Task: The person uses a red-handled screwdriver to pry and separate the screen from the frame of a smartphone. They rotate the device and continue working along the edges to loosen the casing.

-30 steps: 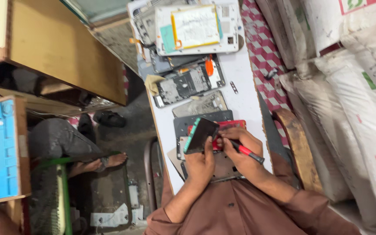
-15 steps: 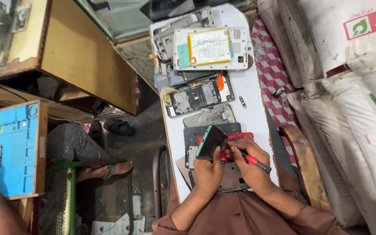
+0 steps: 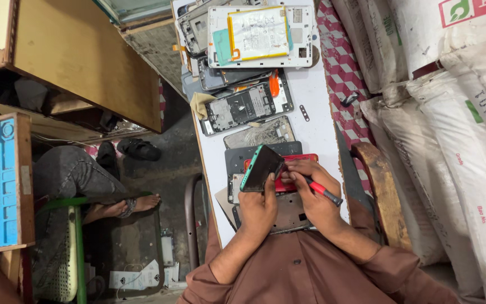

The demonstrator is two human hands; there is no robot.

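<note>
The person sits at a narrow white bench (image 3: 322,107) crowded with stripped phone parts. The left hand (image 3: 258,209) is clamped around a dark phone with a teal edge (image 3: 261,168), holding it tilted up off the bench just above a red phone case (image 3: 299,159). The right hand (image 3: 313,198) is closed around a red-handled screwdriver (image 3: 324,191), whose tip I cannot make out behind the fingers, though it points toward the phone's lower edge.

It looks to me like the opening stage of taking the phone apart: the tool is being worked at the edge or a screw near it. I would judge the next move calls for a steady grip from the left hand and light, controlled pressure from the right, so that the tool does not slip.

Further up the bench lie an opened phone frame with its circuit board showing (image 3: 246,107) and a large white tablet back with a battery (image 3: 260,35). White sacks (image 3: 457,112) are stacked along the right.
</note>
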